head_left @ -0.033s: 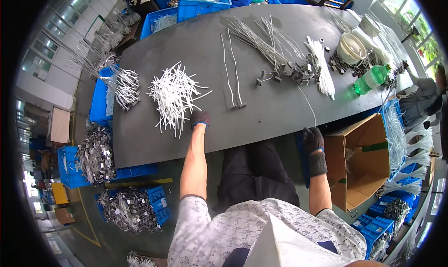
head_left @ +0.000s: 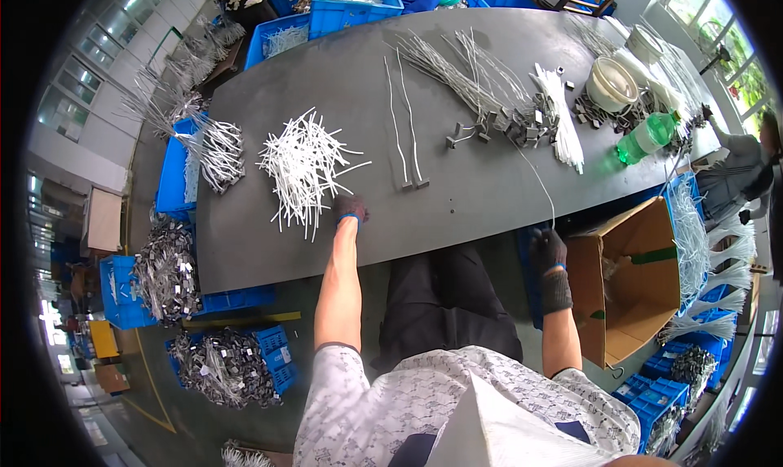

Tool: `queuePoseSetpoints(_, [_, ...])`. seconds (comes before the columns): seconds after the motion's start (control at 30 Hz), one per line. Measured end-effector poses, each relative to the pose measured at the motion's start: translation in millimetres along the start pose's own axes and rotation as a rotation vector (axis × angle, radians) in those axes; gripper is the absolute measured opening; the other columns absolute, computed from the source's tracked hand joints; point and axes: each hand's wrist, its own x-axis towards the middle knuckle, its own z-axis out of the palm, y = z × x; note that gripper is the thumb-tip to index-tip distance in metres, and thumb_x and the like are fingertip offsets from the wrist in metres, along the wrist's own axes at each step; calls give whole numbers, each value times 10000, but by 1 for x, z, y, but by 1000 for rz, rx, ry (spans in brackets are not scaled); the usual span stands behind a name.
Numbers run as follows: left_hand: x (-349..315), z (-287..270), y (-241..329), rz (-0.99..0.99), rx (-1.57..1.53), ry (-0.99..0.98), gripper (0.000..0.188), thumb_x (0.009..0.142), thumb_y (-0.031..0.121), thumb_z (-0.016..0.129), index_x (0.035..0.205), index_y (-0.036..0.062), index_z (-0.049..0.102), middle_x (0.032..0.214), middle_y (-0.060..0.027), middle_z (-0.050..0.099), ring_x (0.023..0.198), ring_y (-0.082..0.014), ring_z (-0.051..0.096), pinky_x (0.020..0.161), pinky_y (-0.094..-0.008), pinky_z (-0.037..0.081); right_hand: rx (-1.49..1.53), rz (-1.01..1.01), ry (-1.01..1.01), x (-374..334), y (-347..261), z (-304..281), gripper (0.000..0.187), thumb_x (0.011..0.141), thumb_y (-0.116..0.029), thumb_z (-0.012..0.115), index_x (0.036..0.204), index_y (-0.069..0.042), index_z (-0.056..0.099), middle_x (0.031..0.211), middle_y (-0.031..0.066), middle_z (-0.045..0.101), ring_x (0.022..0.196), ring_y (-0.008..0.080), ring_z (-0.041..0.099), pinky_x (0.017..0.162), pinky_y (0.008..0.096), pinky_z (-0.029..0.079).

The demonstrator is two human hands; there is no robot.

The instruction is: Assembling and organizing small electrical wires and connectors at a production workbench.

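Observation:
My left hand (head_left: 350,209), in a dark glove, is at the near right edge of a loose pile of white tubes (head_left: 300,169) on the table. It looks closed, but its fingertips are hidden, so what it holds does not show. Near the table's front edge, my gloved right hand (head_left: 547,251) is closed on the near end of a thin pale wire (head_left: 541,183). That wire runs back to a heap of grey clips (head_left: 522,126) with long wires. Two separate wires (head_left: 410,124) with grey end pieces lie between the piles.
A bundle of white tubes (head_left: 559,120), a green bottle (head_left: 647,138) and a pale tub (head_left: 612,84) stand or lie at the right. Below the table's right edge is an open cardboard box (head_left: 644,283). Blue crates (head_left: 174,177) flank the dark grey table (head_left: 326,75).
My right hand has drawn very slightly nearer to my body, with the wire's near end following. My left hand has barely shifted beside the white tubes.

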Motion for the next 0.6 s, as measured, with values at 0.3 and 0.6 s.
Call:
queuePoseSetpoints(0.3, [-79, 38, -1, -366, -1631, -479, 40, 926, 80, 696, 902, 61, 671, 823, -69, 687, 728, -217, 677, 659, -368, 605, -1789, 107, -508, -183, 77, -149, 299, 972, -217, 491, 1184, -63, 635, 1065, 240, 703, 989, 446, 676, 821, 489, 556])
queuePoseSetpoints(0.6, [-199, 77, 143, 20, -1417, -496, 99, 940, 118, 679, 974, 43, 624, 887, -76, 678, 776, -241, 688, 749, -435, 616, -1368, -298, -417, -151, 57, -47, 255, 990, -220, 455, 1081, -70, 641, 1003, 244, 697, 973, 440, 668, 783, 507, 537])
